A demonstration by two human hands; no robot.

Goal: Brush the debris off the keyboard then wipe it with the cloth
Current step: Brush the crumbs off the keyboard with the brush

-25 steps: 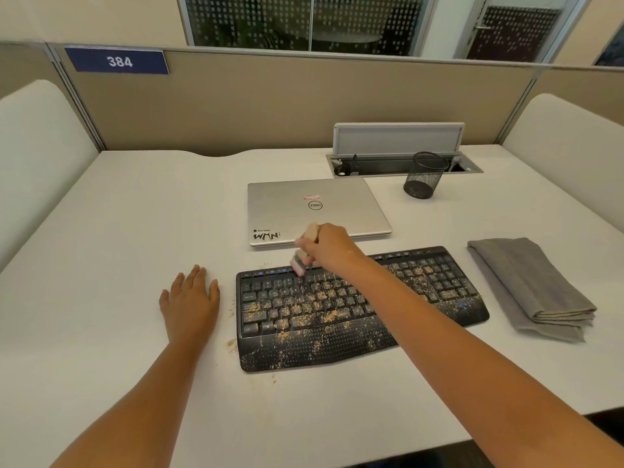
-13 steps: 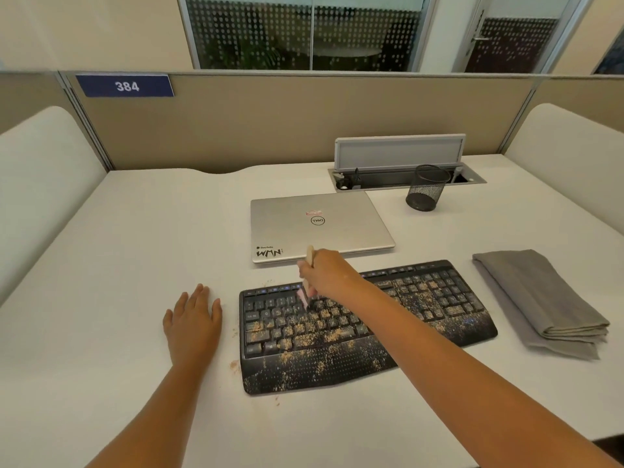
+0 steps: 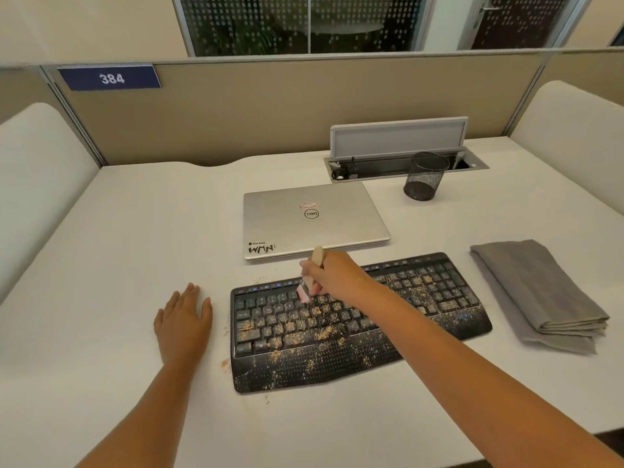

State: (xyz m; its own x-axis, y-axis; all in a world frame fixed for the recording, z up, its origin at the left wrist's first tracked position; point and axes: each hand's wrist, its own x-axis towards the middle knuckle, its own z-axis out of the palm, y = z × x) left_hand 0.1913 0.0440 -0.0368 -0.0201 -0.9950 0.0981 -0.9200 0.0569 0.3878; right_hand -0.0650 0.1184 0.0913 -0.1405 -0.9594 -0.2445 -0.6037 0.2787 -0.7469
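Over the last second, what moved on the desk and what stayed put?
The right hand, gripping the brush, shifted only slightly along the upper key rows at the left half of the keyboard. Most debris remains on the keys. The left hand stays flat on the desk, and the folded grey cloth lies untouched.

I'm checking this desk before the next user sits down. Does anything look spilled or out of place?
Yes. Tan crumbs litter the black keyboard, thickest on its keys and palm rest, and a few lie on the table by its left edge. The right hand grips a brush there.
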